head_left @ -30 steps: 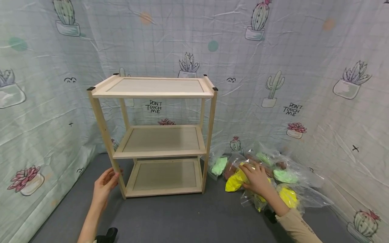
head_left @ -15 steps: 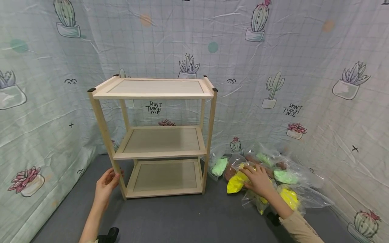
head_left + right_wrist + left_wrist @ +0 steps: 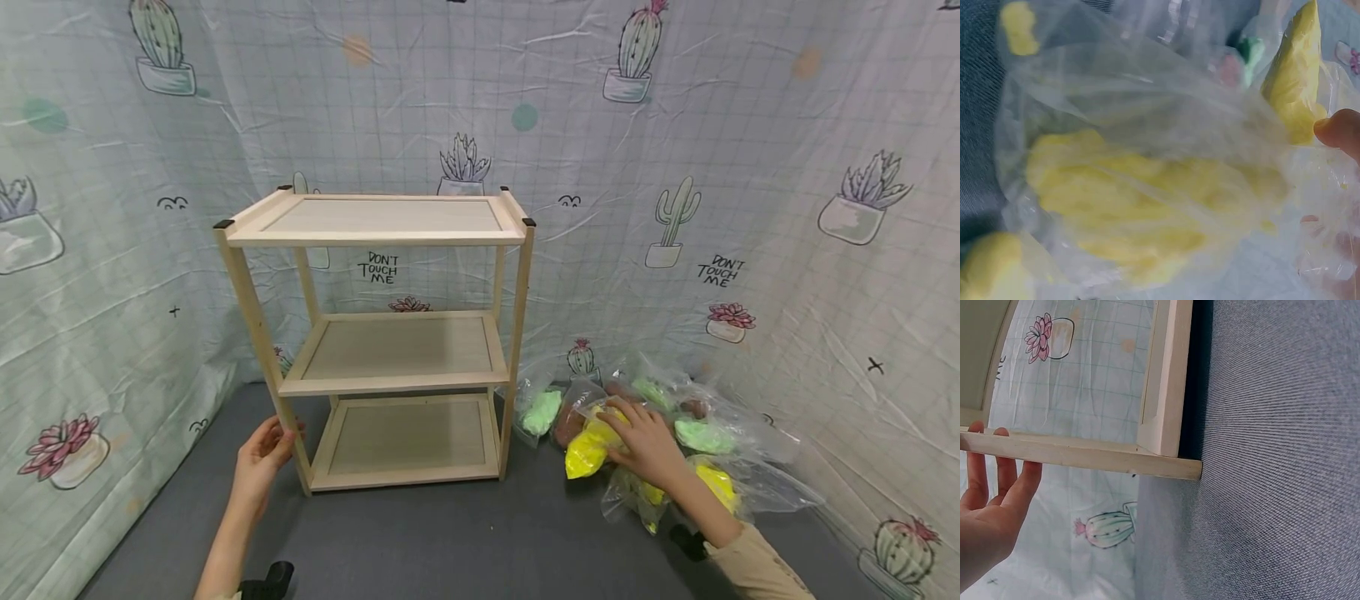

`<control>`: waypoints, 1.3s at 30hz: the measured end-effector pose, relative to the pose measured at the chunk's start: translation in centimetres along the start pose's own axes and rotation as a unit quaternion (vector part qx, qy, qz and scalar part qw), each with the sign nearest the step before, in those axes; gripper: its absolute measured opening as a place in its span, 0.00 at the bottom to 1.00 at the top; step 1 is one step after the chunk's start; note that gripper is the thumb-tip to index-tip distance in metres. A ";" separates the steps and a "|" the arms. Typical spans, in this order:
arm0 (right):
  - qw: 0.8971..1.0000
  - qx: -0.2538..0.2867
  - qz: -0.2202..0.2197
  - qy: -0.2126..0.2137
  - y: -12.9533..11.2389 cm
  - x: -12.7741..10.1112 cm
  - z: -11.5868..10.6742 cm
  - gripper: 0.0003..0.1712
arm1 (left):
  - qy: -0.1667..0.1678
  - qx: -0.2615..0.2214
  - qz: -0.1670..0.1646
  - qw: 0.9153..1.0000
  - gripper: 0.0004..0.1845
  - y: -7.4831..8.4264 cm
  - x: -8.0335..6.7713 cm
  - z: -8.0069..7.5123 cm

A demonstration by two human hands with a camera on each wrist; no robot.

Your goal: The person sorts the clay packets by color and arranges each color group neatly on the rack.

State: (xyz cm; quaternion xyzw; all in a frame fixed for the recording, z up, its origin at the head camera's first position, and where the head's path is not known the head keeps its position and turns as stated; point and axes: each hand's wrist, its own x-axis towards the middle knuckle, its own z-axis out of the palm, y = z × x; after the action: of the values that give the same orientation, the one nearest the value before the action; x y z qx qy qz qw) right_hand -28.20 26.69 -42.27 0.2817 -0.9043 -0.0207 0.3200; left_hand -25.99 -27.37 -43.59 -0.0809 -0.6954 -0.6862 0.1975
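Left hand (image 3: 258,457) with relaxed straight fingers resting against the front left leg of a pale three-tier wooden shelf rack (image 3: 390,333) on grey carpet (image 3: 450,533), right hand (image 3: 643,443) curled over a clear plastic bag of bright yellow dough (image 3: 588,450), within a pile of similar green, brown and yellow bags (image 3: 697,437) just right of the rack.

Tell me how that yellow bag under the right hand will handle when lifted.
The yellow bag will probably sag: its clear film looks loose and crinkled. The filling looks soft and lumpy, so it may shift. The right hand may slip on the glossy plastic.

Head view downward; wrist views close-up
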 end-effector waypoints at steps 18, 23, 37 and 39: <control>0.998 0.006 -0.056 0.041 0.8 1.3 -5.0 0.36 | -0.029 -0.035 0.039 0.998 0.17 -2.5 0.8 -1.2; 0.996 0.004 -0.066 0.059 1.2 1.8 -6.3 0.31 | -0.030 -0.037 0.039 0.998 0.17 -2.9 0.9 -1.2; 0.979 -0.022 -0.094 0.180 2.1 5.7 -11.9 0.28 | -0.023 -0.030 0.039 0.999 0.18 -4.2 1.2 -1.7; 0.977 -0.032 -0.093 0.191 2.4 6.3 -12.7 0.28 | -0.023 -0.023 0.032 0.999 0.17 -2.4 0.6 -0.9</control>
State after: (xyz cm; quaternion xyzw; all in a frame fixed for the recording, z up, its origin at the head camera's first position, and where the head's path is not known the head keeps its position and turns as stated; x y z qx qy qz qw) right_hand -25.88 27.19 -28.10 0.3533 -0.7952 -0.0249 0.4922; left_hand -27.32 -28.50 -45.59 -0.1237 -0.6810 -0.6932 0.2010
